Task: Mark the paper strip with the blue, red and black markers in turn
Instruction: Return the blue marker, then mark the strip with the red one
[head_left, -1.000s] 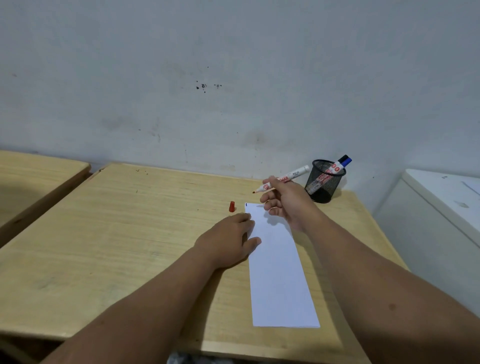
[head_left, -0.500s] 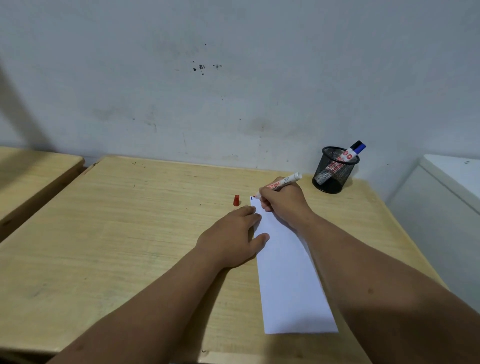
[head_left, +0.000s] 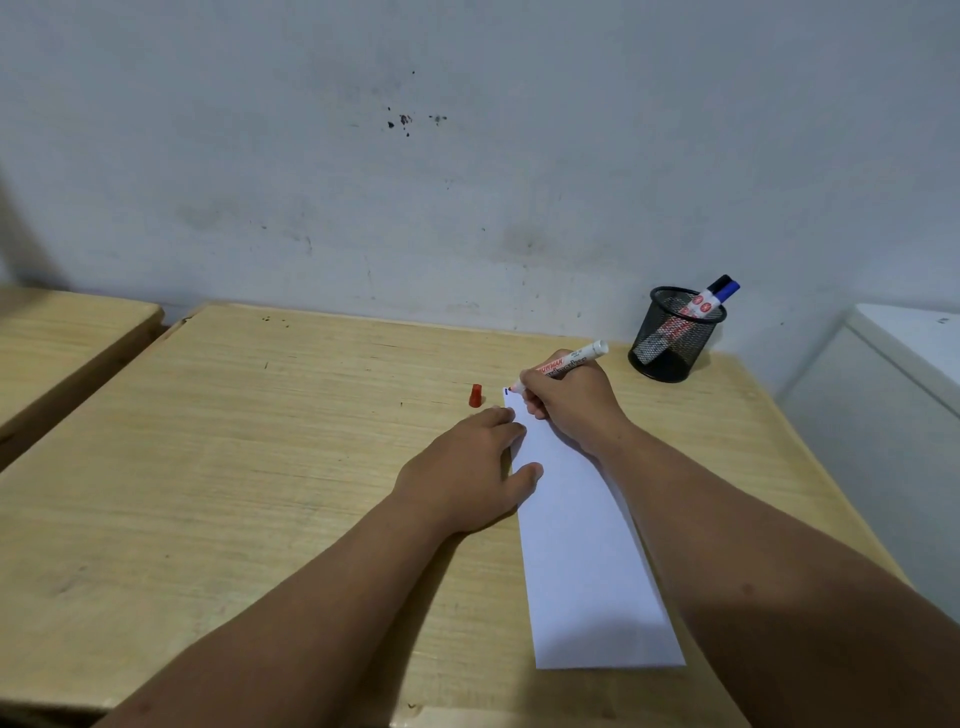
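1. My right hand is clenched round the red marker, uncapped; its tip sits at the far left corner of the paper strip, barrel slanting up & away to the right past my knuckles.
2. A short blue mark shows on that corner, just left of the tip.
3. My left hand lies flat, palm down, holding nothing; fingertips & thumb press on the strip's left edge, just near side of my right hand.
4. Strip runs from under my hands back toward me along the wooden desk.
5. Red cap stands on the desk just beyond my left fingertips, left of the strip, not touching it.
6. Black mesh pen cup sits beyond & right of my right hand, well apart; blue marker leans inside w/ its cap poking over the rim.
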